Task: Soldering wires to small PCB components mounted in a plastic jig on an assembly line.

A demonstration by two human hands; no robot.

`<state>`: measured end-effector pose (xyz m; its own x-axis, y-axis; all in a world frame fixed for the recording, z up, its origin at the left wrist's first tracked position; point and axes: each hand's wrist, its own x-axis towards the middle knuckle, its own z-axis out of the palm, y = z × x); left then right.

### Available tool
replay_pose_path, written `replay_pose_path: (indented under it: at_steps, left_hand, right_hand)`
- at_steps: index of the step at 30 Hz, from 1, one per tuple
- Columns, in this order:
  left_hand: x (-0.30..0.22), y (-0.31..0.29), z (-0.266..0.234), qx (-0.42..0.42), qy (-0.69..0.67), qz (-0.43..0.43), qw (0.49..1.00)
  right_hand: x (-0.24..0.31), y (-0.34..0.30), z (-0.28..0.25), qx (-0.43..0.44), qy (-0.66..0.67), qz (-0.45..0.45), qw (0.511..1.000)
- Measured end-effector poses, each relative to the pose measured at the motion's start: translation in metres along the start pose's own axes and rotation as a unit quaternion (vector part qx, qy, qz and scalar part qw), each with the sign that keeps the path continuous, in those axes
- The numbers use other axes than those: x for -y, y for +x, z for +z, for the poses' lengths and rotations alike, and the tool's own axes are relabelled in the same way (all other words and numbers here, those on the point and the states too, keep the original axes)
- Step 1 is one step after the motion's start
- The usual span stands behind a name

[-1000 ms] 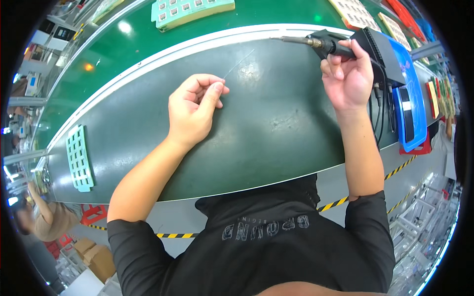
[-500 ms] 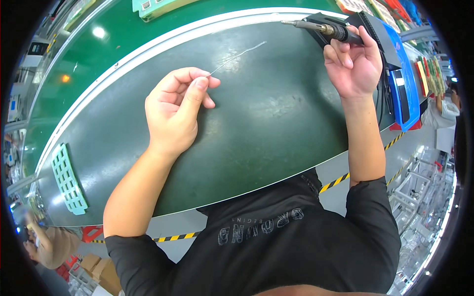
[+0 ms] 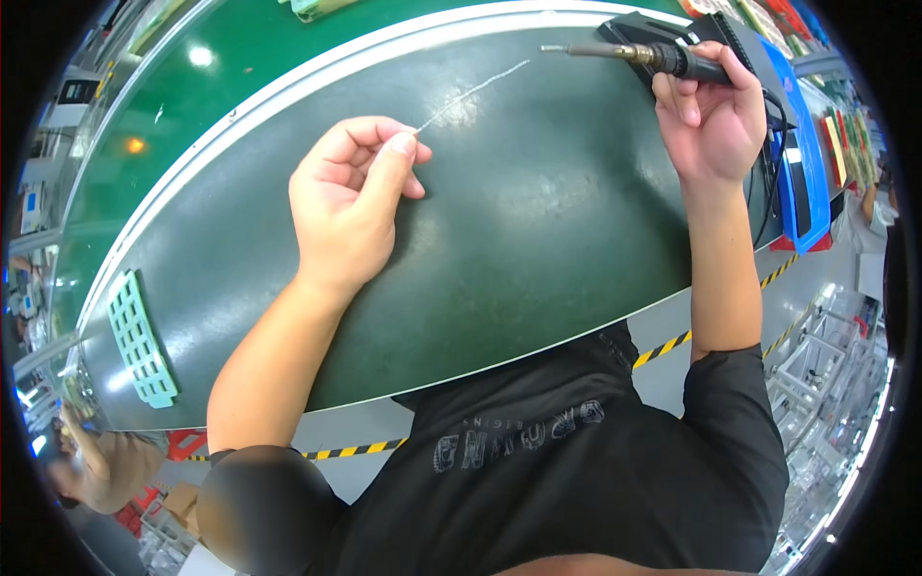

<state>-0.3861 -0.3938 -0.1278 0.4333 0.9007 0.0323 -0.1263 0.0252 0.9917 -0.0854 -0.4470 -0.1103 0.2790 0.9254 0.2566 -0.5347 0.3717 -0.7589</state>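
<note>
My left hand (image 3: 351,197) pinches one end of a thin silvery solder wire (image 3: 471,94) between thumb and forefinger. The wire slants up and to the right above the dark green work surface (image 3: 499,259). In my right hand (image 3: 715,120) is a soldering iron (image 3: 663,60), its black handle wrapped by the fingers. Its metal tip points left, a short gap away from the wire's free end. Behind the right hand stands a black soldering station (image 3: 634,34), partly covered by the iron and fingers.
A pale green slotted tray (image 3: 142,341) lies at the left of the surface. A blue tray (image 3: 816,192) stands at the right edge, with a black cable beside it. Beyond the white rail (image 3: 288,77) runs a green belt. A person (image 3: 106,461) is at lower left.
The view has shifted slightly, so most things appear a little to the right. The iron's tip and the wire's free end are closer together, and the iron lies more level.
</note>
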Motion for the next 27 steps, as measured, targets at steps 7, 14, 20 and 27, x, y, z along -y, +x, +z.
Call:
replay_pose_path:
  at_steps: [7,14,20,27]
  left_hand:
    - [0.0011,0.0002,0.0005,0.003,-0.004,-0.008,1.0]
    - [0.001,0.0012,0.0001,0.001,-0.003,-0.003,1.0]
    - [0.0023,0.002,-0.0001,-0.001,0.0,-0.004,1.0]
    - [0.0018,0.0025,-0.0001,-0.002,0.006,-0.005,1.0]
  right_hand:
    - [-0.0036,-0.0017,-0.0006,-0.005,-0.013,0.019,1.0]
    - [-0.0062,-0.0013,0.0,0.011,-0.023,-0.01,1.0]
    - [-0.0051,-0.0006,0.0041,0.023,-0.017,0.011,1.0]
    - [-0.0068,-0.0008,0.0071,0.019,-0.034,0.005,0.999]
